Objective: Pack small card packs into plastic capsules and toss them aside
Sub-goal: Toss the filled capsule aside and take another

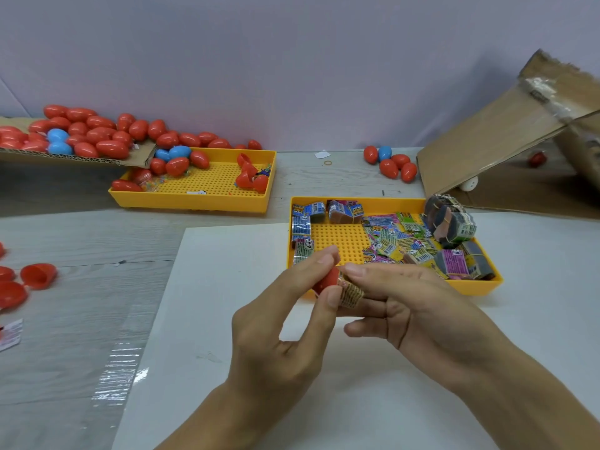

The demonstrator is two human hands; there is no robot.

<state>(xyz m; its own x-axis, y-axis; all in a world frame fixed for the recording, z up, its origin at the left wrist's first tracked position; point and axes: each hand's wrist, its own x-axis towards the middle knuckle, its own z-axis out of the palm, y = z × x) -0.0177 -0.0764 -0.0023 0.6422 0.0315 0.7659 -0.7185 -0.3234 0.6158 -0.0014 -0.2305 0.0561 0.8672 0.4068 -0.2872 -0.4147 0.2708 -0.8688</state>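
My left hand (285, 323) pinches a red capsule half (328, 280) between thumb and fingers, above the white sheet. My right hand (415, 306) holds a small rolled card pack (350, 293) against the capsule's open end; the pack is partly hidden by my fingers. Just behind my hands a yellow tray (328, 235) holds several colourful card packs (399, 238) and banded bundles (449, 222).
A second yellow tray (211, 196) at the back left holds red and blue capsules. More capsules (81, 131) lie piled on cardboard at far left, a few (393, 164) near a tilted cardboard box (506, 144). Open red halves (37, 276) lie at the left edge.
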